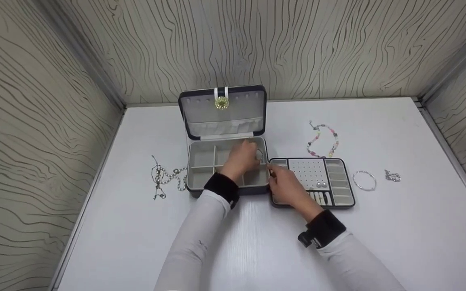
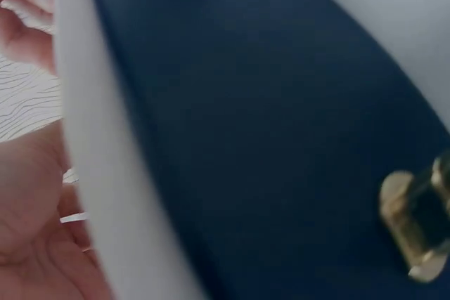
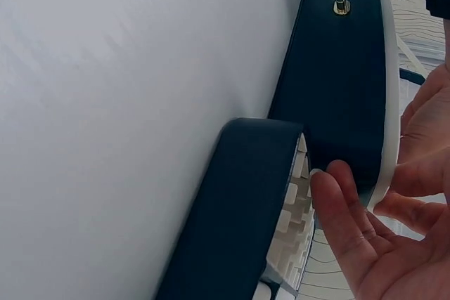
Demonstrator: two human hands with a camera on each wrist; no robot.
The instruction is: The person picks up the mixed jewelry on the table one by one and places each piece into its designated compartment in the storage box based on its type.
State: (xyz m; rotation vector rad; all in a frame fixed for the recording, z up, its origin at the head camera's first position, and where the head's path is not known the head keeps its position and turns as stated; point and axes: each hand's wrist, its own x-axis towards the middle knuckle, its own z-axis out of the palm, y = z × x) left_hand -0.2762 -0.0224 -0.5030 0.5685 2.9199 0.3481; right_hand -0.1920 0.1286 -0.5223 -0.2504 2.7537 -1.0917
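Note:
A dark blue jewelry box stands with its lid raised. My left hand reaches into its right rear compartment, fingers bent downward. Beside those fingers shows a thin loop of jewelry; the fingertips are hidden, so I cannot tell whether they pinch it. At the box's right front corner, my right hand rests with its fingers nearly straight against the side, overlapping the lift-out tray. That tray holds pearl earrings and ring slots. The box front fills the left wrist view.
Left of the box lies a tangle of chains and a bead necklace. A colorful beaded bracelet lies behind the tray, a silver bangle right of it, and a small silver chain farther right. Wood-grain panels border the table.

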